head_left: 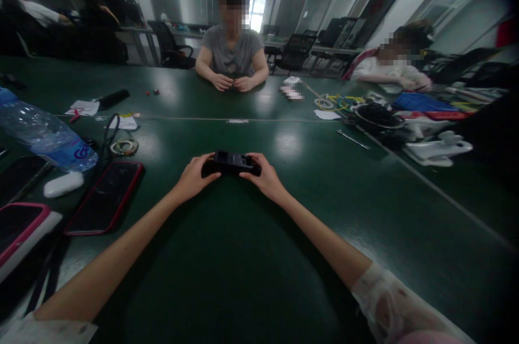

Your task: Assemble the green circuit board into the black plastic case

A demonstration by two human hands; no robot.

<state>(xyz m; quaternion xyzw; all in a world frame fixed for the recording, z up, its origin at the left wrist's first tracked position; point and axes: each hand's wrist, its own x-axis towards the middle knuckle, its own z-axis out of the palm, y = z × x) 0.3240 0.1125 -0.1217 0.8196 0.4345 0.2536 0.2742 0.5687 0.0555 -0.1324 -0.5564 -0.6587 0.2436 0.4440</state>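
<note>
A black device (233, 162) with small marks and recesses on its upper face is held at the middle of the green table (227, 257). My left hand (197, 175) grips its left end, thumb along the near side and fingers behind. Around the right end my right hand (263, 175) is closed in the same way. The fingers behind the device are partly hidden. Whether the device touches the tabletop, I cannot tell.
Left: a water bottle (48, 133), a white case (64, 185), a red-edged phone (106, 198), a bracelet (124, 147). Right: a wrench (352, 139), coiled cables (336, 101), a white plastic part (440, 148). Across the table sits a person in grey (233, 52); another sits further right.
</note>
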